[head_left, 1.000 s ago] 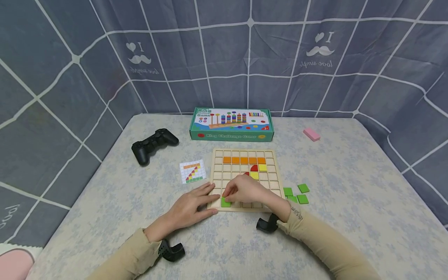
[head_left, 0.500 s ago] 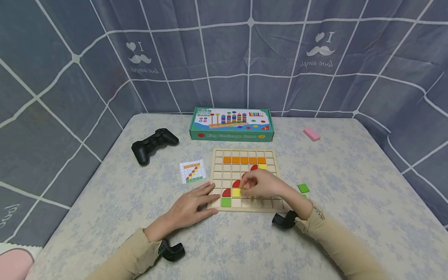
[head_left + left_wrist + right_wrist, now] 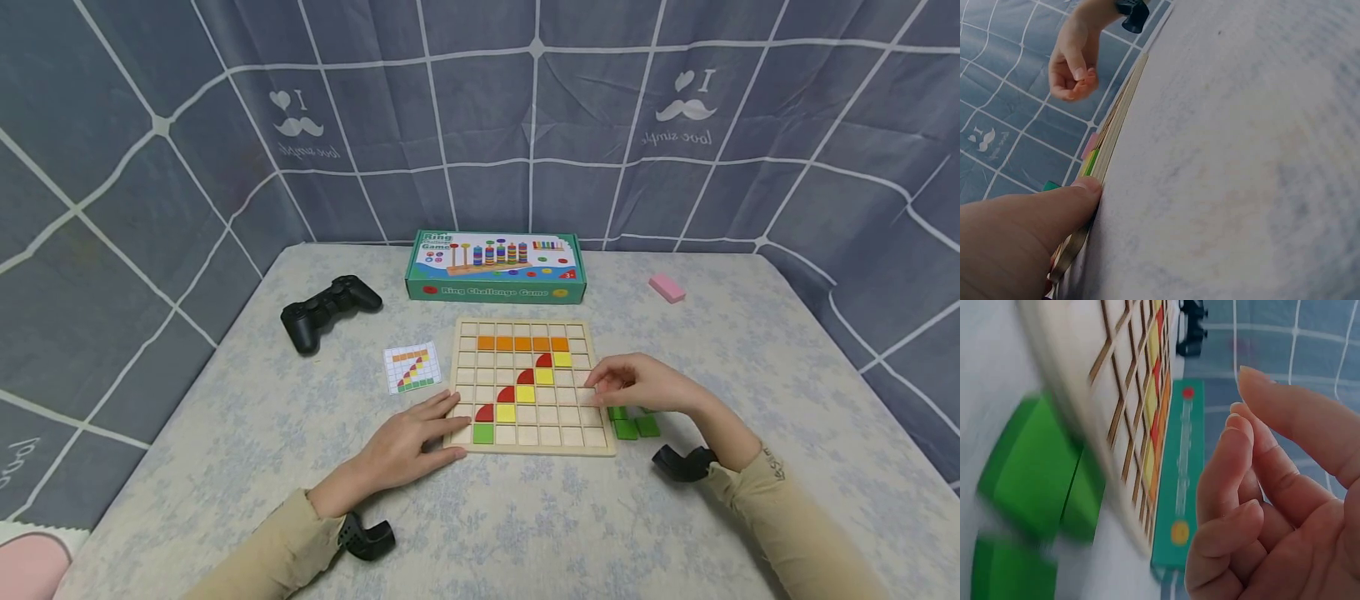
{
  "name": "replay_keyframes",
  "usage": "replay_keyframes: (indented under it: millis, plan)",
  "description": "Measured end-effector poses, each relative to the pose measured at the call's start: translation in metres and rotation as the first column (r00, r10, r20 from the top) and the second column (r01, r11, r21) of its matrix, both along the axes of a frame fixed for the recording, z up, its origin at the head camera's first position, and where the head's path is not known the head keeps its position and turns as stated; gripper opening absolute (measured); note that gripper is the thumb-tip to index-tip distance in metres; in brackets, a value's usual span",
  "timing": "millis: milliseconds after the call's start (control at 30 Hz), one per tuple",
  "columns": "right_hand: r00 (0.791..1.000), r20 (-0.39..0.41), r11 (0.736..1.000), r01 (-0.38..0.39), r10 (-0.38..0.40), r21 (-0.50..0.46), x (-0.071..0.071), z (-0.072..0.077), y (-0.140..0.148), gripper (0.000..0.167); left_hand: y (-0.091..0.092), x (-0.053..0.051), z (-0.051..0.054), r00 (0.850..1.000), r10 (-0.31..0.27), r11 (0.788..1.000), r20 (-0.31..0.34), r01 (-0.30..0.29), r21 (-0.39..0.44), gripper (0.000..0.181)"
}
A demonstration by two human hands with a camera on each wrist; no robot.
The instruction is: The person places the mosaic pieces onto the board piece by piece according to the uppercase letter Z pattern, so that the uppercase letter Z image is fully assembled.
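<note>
A wooden grid board (image 3: 568, 417) lies flat on the table. Orange squares (image 3: 522, 343) form a row near its top, and red quarter-circles (image 3: 507, 394) with yellow squares (image 3: 526, 394) run diagonally below. One green square (image 3: 483, 433) sits in the bottom row. My left hand (image 3: 408, 442) rests on the board's left edge, fingers spread; in the left wrist view its thumb (image 3: 1066, 209) touches the rim. Over the right edge hovers my right hand (image 3: 645, 383), fingers loosely bent and holding nothing. Several loose green tiles (image 3: 648, 426) lie beneath it, some partly hidden.
Left of the board is a pattern card (image 3: 412, 367) showing a similar coloured figure. Behind stand a green game box (image 3: 497, 292) and a black game controller (image 3: 330, 311). A pink block (image 3: 667, 287) lies at the back right.
My right hand has left the green square in the bottom row and moved right across the board to above the loose green tiles. The left hand stays in place.
</note>
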State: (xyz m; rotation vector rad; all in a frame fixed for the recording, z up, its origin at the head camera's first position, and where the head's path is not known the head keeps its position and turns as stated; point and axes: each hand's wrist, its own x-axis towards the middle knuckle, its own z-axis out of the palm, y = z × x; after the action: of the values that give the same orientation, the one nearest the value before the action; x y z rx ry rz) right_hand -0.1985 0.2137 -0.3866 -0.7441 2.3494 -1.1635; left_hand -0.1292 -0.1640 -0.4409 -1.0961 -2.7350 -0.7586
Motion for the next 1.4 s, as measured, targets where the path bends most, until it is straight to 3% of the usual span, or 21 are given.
replay_keyframes:
  millis: [200, 467, 833, 1133, 1400]
  plan:
    - [0.998, 0.004, 0.998, 0.065, -0.065, 0.003, -0.006, -0.005, 0.024, 0.027, 0.000, 0.000, 0.001, 1.000, -0.002, 1.000, -0.007, 0.002, 0.005, 0.046]
    - [0.999, 0.027, 1.000, 0.030, -0.030, -0.006, -0.012, -0.012, 0.037, 0.025, 0.000, 0.000, 0.000, 1.000, 0.004, 1.000, -0.025, -0.004, 0.013, 0.047]
    - [1.000, 0.025, 1.000, -0.016, 0.016, 0.006, -0.015, -0.023, 0.036, 0.022, 0.000, 0.000, 0.001, 1.000, -0.002, 1.000, -0.003, 0.002, 0.012, 0.046]
    - [0.999, 0.022, 0.999, -0.050, 0.050, 0.007, -0.014, -0.024, 0.034, 0.024, 0.000, 0.000, 0.001, 1.000, 0.011, 1.000, 0.027, -0.011, 0.003, 0.048]
    - [0.997, 0.042, 0.998, -0.061, 0.060, 0.024, -0.012, -0.022, 0.033, 0.026, 0.000, 0.001, 0.003, 1.000, 0.004, 1.000, 0.015, -0.004, 0.012, 0.047]
